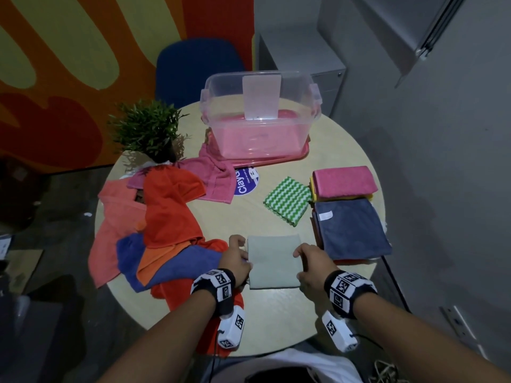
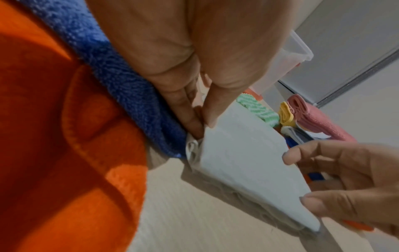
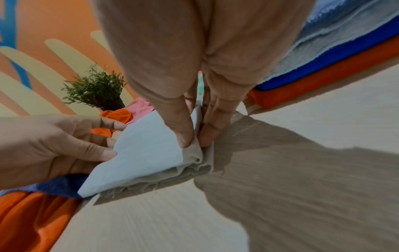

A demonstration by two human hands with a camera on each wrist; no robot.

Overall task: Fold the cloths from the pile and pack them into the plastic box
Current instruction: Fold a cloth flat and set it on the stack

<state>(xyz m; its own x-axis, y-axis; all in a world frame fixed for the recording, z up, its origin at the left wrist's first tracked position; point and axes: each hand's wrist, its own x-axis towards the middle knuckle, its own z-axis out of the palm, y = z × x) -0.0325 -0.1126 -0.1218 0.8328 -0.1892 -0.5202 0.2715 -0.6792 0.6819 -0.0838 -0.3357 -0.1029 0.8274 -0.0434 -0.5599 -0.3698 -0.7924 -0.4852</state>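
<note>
A folded pale grey cloth (image 1: 272,261) lies near the round table's front edge, between both hands. My left hand (image 1: 236,259) pinches its left edge between thumb and fingers (image 2: 200,122). At the cloth's (image 3: 146,153) right edge, my right hand (image 1: 309,265) pinches the layers with thumb and fingers (image 3: 183,134). The unfolded pile of orange, blue and pink cloths (image 1: 166,222) spreads over the table's left side. The clear plastic box (image 1: 260,117) stands at the back on a pink lid.
Folded cloths lie at the right: a green zigzag one (image 1: 287,200), a pink stack (image 1: 344,181) and a grey-blue stack (image 1: 351,230). A potted plant (image 1: 146,131) stands at the back left. A blue chair (image 1: 199,67) is behind the table (image 1: 276,313).
</note>
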